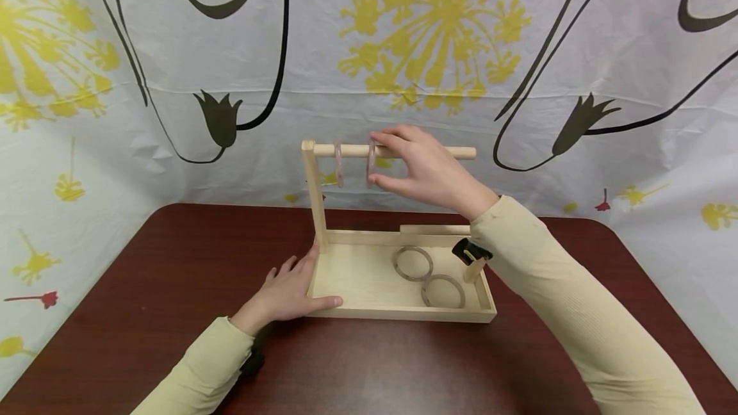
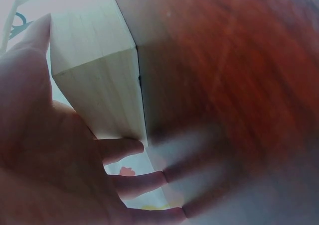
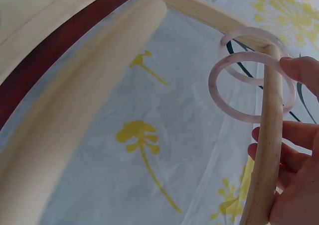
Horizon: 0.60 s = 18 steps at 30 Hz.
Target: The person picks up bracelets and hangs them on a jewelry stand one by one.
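The right hand (image 1: 429, 168) pinches a ring (image 1: 371, 165) at its edge, thumb below and fingertips above in the head view. This ring hangs around the rod (image 1: 354, 150), which passes through its opening. A second ring (image 1: 339, 171) also encircles the rod, nearer the post (image 1: 315, 194); the two stand a little apart in the head view, and overlap in the right wrist view.

The left hand (image 1: 288, 293) rests against the left end of the tray (image 1: 357, 274), fingers extended and spread along the outside, thumb lying over the front corner. The hands are well apart, the right one raised above the tray.

Inside the tray, towards its right end, two more rings lie flat: a rear ring (image 1: 396, 264) and a front ring (image 1: 462, 293). They lie side by side, and whether they touch is hard to tell. A peg (image 1: 475, 271) stands beside them, partly hidden by the right wrist. The post rises from the tray's left end, and the rod runs rightward from its top.

The tray sits on a dark red table (image 1: 369, 364), before a white curtain (image 1: 323, 37) printed with yellow and dark flowers.
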Each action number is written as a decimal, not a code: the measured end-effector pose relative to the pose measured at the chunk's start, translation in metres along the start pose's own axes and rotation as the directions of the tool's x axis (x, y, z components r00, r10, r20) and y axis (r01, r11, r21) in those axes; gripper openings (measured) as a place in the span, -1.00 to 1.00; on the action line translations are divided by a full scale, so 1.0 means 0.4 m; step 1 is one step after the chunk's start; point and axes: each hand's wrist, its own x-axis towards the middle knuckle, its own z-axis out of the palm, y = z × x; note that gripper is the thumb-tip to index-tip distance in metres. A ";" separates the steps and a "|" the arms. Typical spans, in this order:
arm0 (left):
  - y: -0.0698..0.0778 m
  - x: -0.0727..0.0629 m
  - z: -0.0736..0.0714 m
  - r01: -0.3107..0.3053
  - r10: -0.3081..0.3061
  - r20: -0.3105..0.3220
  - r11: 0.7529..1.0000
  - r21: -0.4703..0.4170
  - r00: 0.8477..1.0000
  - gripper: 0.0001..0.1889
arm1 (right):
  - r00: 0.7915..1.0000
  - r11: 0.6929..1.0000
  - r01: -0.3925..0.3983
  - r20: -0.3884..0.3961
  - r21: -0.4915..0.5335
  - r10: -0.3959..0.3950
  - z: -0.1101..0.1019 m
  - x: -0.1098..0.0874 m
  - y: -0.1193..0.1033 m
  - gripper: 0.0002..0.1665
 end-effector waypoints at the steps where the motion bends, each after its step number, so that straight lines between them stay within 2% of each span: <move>1: 0.000 -0.001 0.000 -0.001 0.001 0.000 1.000 0.000 1.000 0.21 | 1.000 1.000 0.000 0.008 -0.005 0.001 0.000 0.004 -0.001 -0.23; 12: -0.001 0.000 -0.001 0.003 -0.003 0.002 1.000 0.005 1.000 0.21 | 0.996 0.999 -0.009 0.086 -0.053 0.013 -0.007 0.018 -0.009 -0.22; 15: -0.001 -0.001 -0.001 0.003 -0.003 0.000 1.000 0.002 1.000 0.22 | 0.996 0.999 -0.006 0.088 -0.039 0.010 -0.008 0.014 -0.008 -0.19; 18: 0.000 -0.002 0.000 0.000 0.000 -0.002 1.000 -0.003 1.000 0.22 | 0.997 1.000 -0.011 0.076 0.016 0.010 -0.010 0.005 -0.007 -0.18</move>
